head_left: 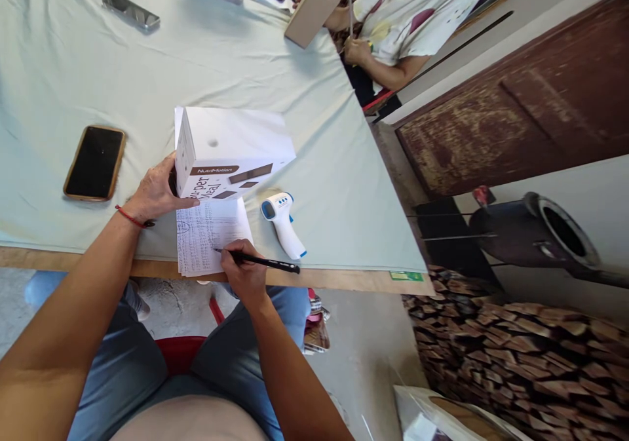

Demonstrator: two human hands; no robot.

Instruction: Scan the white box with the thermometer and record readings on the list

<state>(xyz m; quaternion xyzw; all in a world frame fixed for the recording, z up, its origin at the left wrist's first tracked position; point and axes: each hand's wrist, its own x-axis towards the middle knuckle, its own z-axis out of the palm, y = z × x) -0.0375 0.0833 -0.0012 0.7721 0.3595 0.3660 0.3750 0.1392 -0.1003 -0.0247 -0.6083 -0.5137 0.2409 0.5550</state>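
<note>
Table (351, 281) is draped in a wrinkled pale green cloth (339, 185); a brown strip is left showing along the near edge. Grey floor (361, 343) is seen below, and a red seat (179, 354) is partly visible. On the right, a pale wall (584, 195) is broken by a worn reddish-brown panel (521, 100), its surface scuffed. A dark metal cylinder (506, 231) is shown against the wall; split firewood (540, 362) is heaped underneath. Scene is brightly lit.
</note>
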